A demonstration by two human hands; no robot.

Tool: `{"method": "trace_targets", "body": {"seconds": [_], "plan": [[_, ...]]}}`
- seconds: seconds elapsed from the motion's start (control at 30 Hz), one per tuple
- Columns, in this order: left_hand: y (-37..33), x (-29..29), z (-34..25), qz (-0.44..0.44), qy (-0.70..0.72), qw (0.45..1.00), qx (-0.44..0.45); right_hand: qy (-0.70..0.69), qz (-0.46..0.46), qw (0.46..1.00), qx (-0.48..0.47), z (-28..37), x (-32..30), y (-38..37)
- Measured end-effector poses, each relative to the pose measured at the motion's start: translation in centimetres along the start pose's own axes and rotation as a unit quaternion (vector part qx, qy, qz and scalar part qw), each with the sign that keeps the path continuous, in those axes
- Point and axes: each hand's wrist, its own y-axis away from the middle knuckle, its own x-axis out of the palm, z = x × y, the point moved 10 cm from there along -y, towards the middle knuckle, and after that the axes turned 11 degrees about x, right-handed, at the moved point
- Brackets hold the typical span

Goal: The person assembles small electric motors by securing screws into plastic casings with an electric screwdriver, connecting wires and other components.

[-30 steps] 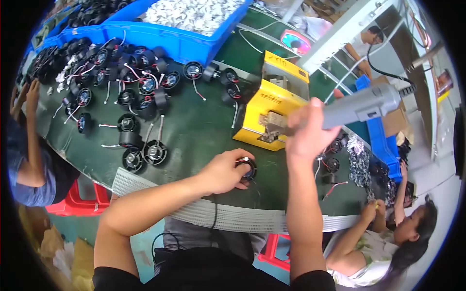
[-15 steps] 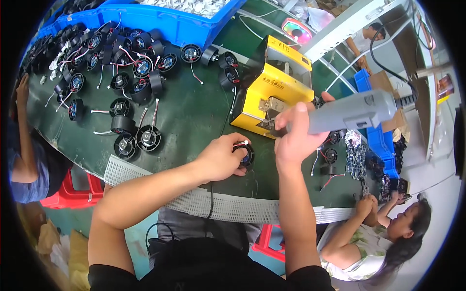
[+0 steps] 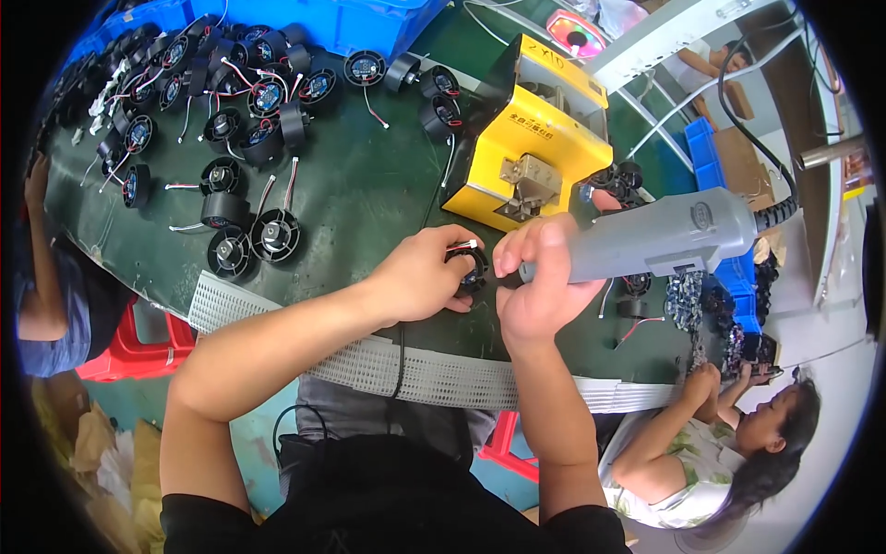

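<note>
My left hand (image 3: 415, 274) is closed around a small round black fan motor (image 3: 476, 268) on the table, its short wires and white plug sticking up by the thumb. In my right hand (image 3: 544, 305) lies a grey electric screwdriver (image 3: 655, 238), held nearly level with its cord end to the right. Its tip points left toward the motor; fingers hide the bit, and I cannot tell whether it touches. Just beyond both hands stands a yellow screw feeder (image 3: 503, 138) with a metal outlet (image 3: 535, 180) on its near face.
Many black fan motors (image 3: 263, 97) with loose wires are heaped at the far left, several (image 3: 275, 235) nearer. A blue bin (image 3: 369, 28) stands behind them. White perforated strips (image 3: 443, 388) line the table's near edge. Co-workers sit at the left and right (image 3: 683, 452). The screwdriver's black cord (image 3: 784, 198) rises at right.
My right hand has brought the screwdriver left and down, away from the feeder's outlet to beside the motor. The left hand keeps its grip on the motor. The view has shifted slightly.
</note>
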Motion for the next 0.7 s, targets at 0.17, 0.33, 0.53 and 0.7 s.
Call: {"method": "trace_targets", "body": {"seconds": [0.17, 0.33, 0.53, 0.7], "plan": [[-0.2, -0.1, 0.4, -0.001, 0.008, 1.000, 0.009, 0.014, 0.011, 1.000, 0.008, -0.5, 0.4, 0.1], [-0.5, 0.4, 0.7, 0.004, 0.013, 1.000, 0.028, 0.066, 0.029, 0.997, -0.010, -0.4, 0.6, 0.5], [-0.7, 0.7, 0.5, 0.014, 0.004, 0.998, 0.053, 0.158, 0.051, 0.985, -0.053, -1.3, -0.8, 1.6], [3.5, -6.5, -10.7, -0.194, -0.516, 0.766, 0.330, 0.242, -0.036, 0.962, -0.122, 4.3, -7.2, 2.8]]}}
